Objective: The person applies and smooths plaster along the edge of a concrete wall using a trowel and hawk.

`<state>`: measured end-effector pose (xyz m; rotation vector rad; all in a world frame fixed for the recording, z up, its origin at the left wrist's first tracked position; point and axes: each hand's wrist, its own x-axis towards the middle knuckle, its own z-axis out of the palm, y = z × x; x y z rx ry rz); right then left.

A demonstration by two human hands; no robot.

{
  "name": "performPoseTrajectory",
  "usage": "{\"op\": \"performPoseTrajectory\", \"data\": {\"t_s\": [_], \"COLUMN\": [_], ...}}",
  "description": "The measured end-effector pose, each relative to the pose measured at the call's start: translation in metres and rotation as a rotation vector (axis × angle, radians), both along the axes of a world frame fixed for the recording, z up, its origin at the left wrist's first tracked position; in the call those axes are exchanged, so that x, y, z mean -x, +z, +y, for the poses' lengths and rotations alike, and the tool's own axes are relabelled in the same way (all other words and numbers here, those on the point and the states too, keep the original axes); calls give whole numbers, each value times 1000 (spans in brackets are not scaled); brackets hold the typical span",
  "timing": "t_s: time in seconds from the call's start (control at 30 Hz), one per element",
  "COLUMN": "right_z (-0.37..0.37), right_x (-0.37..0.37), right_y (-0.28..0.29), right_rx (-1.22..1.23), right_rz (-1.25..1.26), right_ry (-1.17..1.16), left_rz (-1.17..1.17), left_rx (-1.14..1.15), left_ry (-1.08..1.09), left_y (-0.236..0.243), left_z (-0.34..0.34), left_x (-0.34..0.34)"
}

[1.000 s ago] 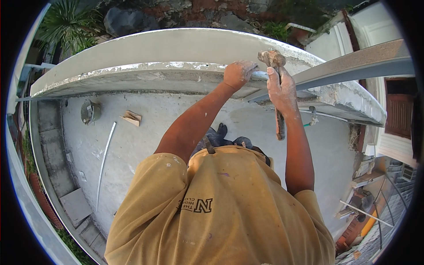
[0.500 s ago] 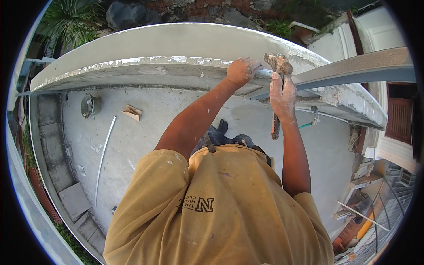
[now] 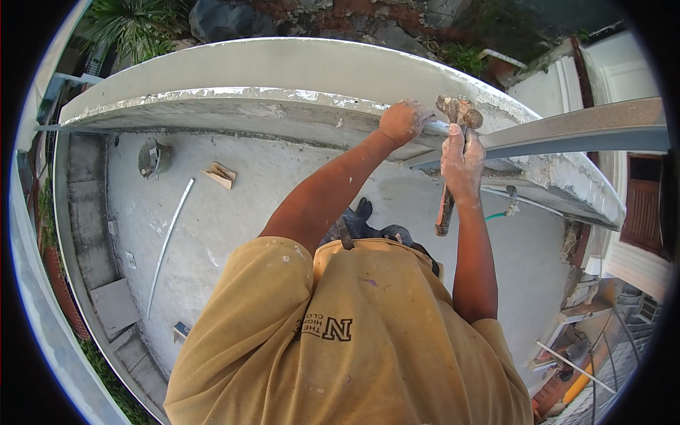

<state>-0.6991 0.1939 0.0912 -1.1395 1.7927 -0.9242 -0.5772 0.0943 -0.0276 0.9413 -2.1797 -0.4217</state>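
My left hand (image 3: 406, 122) is closed around a short, pale metal bar (image 3: 438, 128) at the edge of the concrete ledge (image 3: 312, 97). Most of the bar is hidden by my fingers, so its exact kind does not show. In my right hand (image 3: 464, 163) is a dusty hammer (image 3: 444, 216), its handle pointing back toward me and its head just beyond my fingers. The hammer head is close to the bar's exposed end; whether they touch I cannot tell. Both hands are whitened with dust.
A metal beam (image 3: 574, 133) slants off to the right beside my right hand. Below lie a bucket (image 3: 154, 159), a folded cardboard piece (image 3: 220, 174) and a long white strip (image 3: 170, 244) on the concrete floor. A pipe tap with a green hose (image 3: 497, 215) stands right of the hammer handle.
The whole view has shifted slightly. Both hands, the bar and the hammer appear a little lower and farther right, with both grips kept and the hammer head still close to the bar.
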Motion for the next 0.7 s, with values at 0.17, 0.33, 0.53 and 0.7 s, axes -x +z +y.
{"op": "performPoseTrajectory", "data": {"t_s": [0.17, 0.33, 0.53, 0.7], "right_z": [-9, 0, -3, -6], "right_x": [15, 5, 4, 3], "right_y": [-30, -18, -10, -11], "right_rx": [179, 374, 250, -4], "right_rz": [138, -38, -89, -107], "right_ry": [21, -17, -34, -15], "left_rz": [-26, -102, -37, -106], "left_rx": [-60, -84, -79, -114], "left_ry": [19, 39, 25, 9], "left_y": [4, 11, -1, 0], "left_z": [7, 1, -3, -1], "left_x": [-2, 0, 1, 2]}}
